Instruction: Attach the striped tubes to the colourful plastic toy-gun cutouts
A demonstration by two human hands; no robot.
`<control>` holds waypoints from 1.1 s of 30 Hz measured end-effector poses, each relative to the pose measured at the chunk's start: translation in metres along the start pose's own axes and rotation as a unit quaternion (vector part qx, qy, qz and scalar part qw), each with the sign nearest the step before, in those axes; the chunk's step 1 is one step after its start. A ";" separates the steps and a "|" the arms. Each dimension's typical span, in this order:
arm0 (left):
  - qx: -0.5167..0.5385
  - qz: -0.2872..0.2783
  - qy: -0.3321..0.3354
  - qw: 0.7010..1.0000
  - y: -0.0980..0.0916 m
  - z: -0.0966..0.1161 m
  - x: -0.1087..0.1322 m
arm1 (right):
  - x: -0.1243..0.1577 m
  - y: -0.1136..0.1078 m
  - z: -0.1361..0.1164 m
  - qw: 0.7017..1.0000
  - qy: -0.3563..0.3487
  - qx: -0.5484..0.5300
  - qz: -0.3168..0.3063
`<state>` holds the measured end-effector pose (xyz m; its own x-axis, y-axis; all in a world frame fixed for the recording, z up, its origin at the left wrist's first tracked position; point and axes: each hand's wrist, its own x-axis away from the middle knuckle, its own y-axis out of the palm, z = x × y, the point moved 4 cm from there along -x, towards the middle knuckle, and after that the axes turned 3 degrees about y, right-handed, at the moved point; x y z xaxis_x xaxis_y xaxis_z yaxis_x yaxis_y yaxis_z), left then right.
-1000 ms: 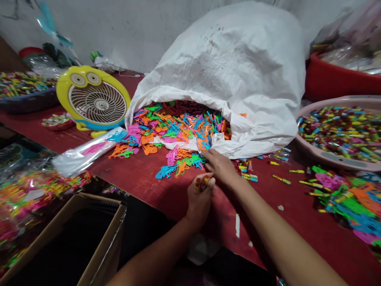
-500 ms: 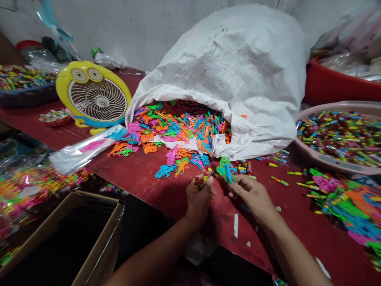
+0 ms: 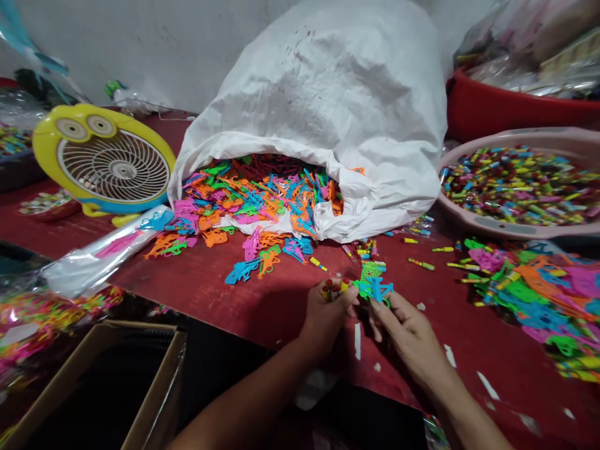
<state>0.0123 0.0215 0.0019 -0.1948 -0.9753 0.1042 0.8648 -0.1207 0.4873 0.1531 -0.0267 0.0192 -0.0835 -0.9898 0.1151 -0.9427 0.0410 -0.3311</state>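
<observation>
My left hand is closed around a small bundle of little coloured sticks whose tips poke out above the fist. My right hand pinches a green and blue flat plastic toy piece right beside the left thumb. Both hands hover over the red table near its front edge. Behind them a big white sack lies on its side, spilling flat plastic toy pieces in several colours onto the table.
A yellow cartoon-faced desk fan stands at the left, with a clear plastic bag before it. A pink basin of small coloured sticks and a red tub sit at the right. An open cardboard box is below left.
My right hand pulled back from the sack's mouth with a green and blue toy piece and brought it beside the left fist. The view shifted to the right.
</observation>
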 end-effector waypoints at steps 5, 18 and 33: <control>0.011 -0.042 -0.057 0.997 -0.003 0.001 -0.001 | 0.003 -0.033 -0.016 0.962 -0.164 0.183 0.123; -0.031 -0.037 -0.006 0.999 -0.004 -0.007 0.003 | 0.003 -0.027 -0.005 0.960 -0.145 0.194 0.138; 0.004 -0.054 -0.022 0.998 -0.001 -0.009 0.006 | 0.013 -0.008 -0.026 0.960 -0.142 0.210 0.118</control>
<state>0.0142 0.0147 -0.0055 -0.3066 -0.9477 0.0890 0.8342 -0.2225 0.5046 0.1512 -0.0365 0.0482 -0.1314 -0.9591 -0.2507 -0.6905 0.2700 -0.6711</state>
